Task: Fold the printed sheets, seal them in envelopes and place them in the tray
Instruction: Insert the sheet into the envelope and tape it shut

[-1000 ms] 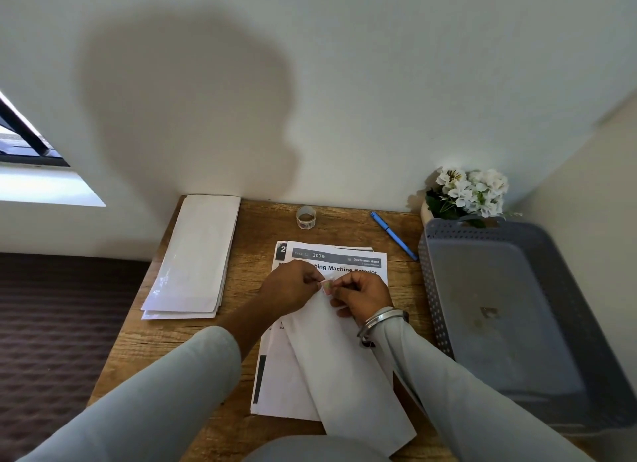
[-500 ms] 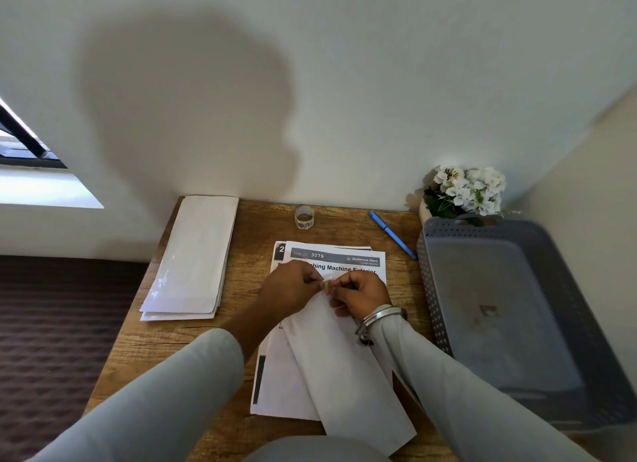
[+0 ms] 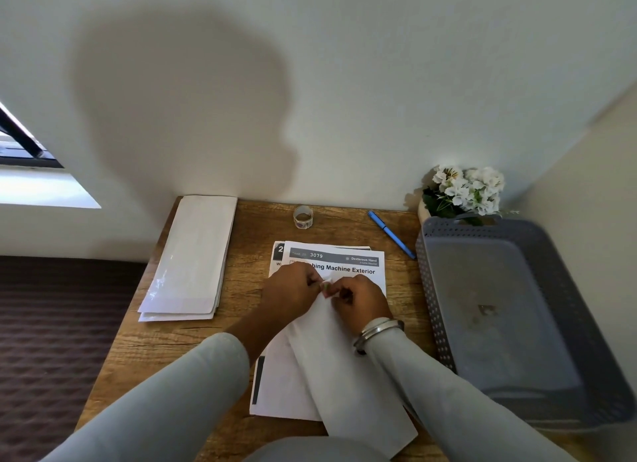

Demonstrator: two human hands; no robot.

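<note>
A white envelope (image 3: 348, 375) lies slanted over the stack of printed sheets (image 3: 344, 265) in the middle of the wooden table (image 3: 193, 337). At the envelope's far end my left hand (image 3: 293, 292) and my right hand (image 3: 362, 299) meet, both pinching a small piece of tape or sticker (image 3: 325, 286) at the flap. The fingers of both hands are curled. The grey perforated tray (image 3: 431, 282) stands at the right with nothing but a small mark on its floor.
A pile of blank envelopes (image 3: 193, 258) lies at the table's left. A small roll of tape (image 3: 303, 216) and a blue pen (image 3: 391, 234) lie near the wall. White flowers in a pot (image 3: 462, 192) stand behind the tray.
Both hands stay pinched together at the envelope's far end; only tiny finger movements show. The envelope and sheets have not shifted.
</note>
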